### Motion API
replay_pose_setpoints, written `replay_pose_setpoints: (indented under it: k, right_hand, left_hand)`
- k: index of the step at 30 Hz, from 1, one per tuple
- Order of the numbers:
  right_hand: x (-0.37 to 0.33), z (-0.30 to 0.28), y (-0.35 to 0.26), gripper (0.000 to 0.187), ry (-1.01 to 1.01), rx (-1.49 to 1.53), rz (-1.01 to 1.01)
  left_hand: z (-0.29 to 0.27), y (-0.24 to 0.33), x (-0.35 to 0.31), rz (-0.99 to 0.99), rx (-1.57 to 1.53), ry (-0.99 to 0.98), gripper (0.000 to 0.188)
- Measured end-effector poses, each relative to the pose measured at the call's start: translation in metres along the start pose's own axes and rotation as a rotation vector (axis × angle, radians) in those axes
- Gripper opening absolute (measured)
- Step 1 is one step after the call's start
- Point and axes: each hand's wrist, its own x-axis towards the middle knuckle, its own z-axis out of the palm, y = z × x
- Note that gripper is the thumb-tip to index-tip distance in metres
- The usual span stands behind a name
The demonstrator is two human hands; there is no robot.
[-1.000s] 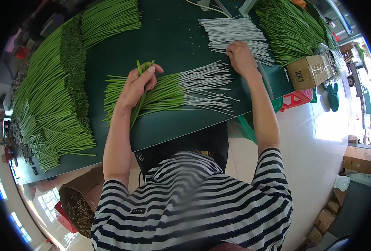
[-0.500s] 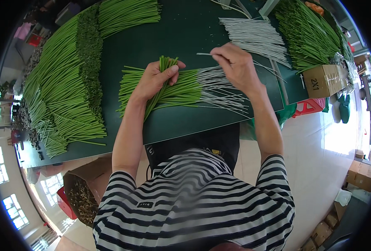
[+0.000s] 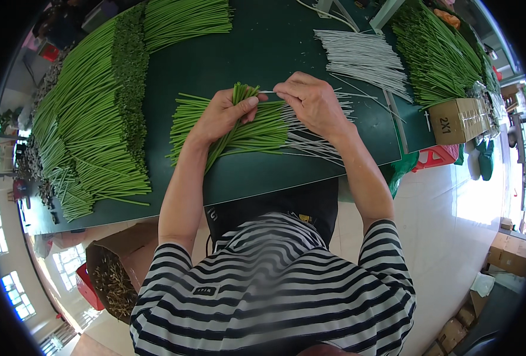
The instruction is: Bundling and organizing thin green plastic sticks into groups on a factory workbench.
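Note:
My left hand is closed around a small bunch of green stems, their ends sticking up above my thumb. A thin white stick is pinched between the thumb and fingers of my right hand, its tip at the fingers of my left hand by the stem tops. Whether the tip enters a stem is too small to tell. Under both hands lies a row of green stems with white sticks projecting from their right ends.
Large piles of green stems cover the table's left side. A stack of white sticks lies at the back right. Beyond it are more green stems and a cardboard box. The dark green table ends just before my body.
My right hand has moved left and slightly down, bringing the white stick up to the bunch in my left hand. My left hand has barely moved and keeps its hold.

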Motion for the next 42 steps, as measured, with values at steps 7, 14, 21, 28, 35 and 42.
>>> replay_pose_setpoints:
  k: [7,14,21,28,35,42]
  right_hand:
    - [0.022,-0.014,0.000,0.012,-0.132,-0.122,-0.175]
    - [0.031,-0.011,-0.003,0.015,-0.171,-0.198,-0.285]
    - [0.027,-0.016,-0.007,0.017,0.001,-0.336,-0.306]
    - [0.021,-0.039,0.007,0.014,-0.110,-0.305,-0.147]
    - [0.013,0.007,-0.006,0.029,-0.209,-0.092,-0.147]
    - [-0.011,-0.002,-0.023,0.029,-0.178,-0.042,0.059]
  left_hand:
    - [0.004,0.006,0.000,-0.029,0.080,-0.021,0.028]
    - [0.006,0.007,-0.002,-0.059,0.106,-0.018,0.026]
    - [0.005,0.005,0.000,-0.054,0.062,-0.026,0.026]
    - [0.010,0.017,-0.004,-0.071,0.094,-0.028,0.042]
    - [0.017,0.021,-0.002,-0.067,0.267,-0.044,0.057]
    - [0.012,0.009,0.000,0.058,0.173,0.015,0.048]
